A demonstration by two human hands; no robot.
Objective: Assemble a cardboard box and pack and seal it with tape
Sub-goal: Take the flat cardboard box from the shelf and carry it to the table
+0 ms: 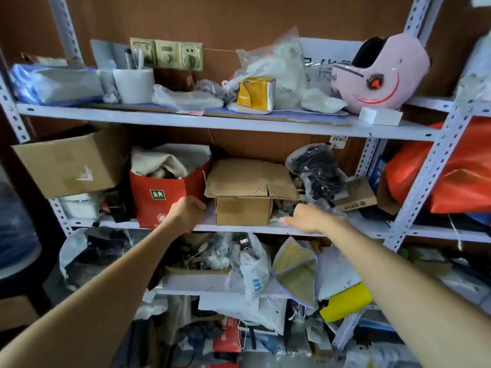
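Evidently both hands were set on the same thing. The left hand (186, 209) sat at the shelf edge just left of the small cardboard box (243, 215). Its fingers were tucked out of sight behind the knuckles, so I could not tell whether it was spread or curled; it gripped nothing visible. The right hand (309, 217) was stretched toward the box from the other side, fingers fairly straight, blurred and empty. Flanking the box that way looked like the set-up for a two-handed lift off the middle shelf (239, 229).

The box stood upright near the shelf's front edge. Its top flaps (249, 179) were splayed flat over the opening, which hid whatever was inside. Just to its left stood a red paper bag (159, 197), stuffed with pale cloth (159, 163). To the right lay a clear plastic bag (316, 168) of dark items and a smaller brown carton (356, 195). Further left, a larger cardboard box (69, 166) rested tilted, its contents not visible.
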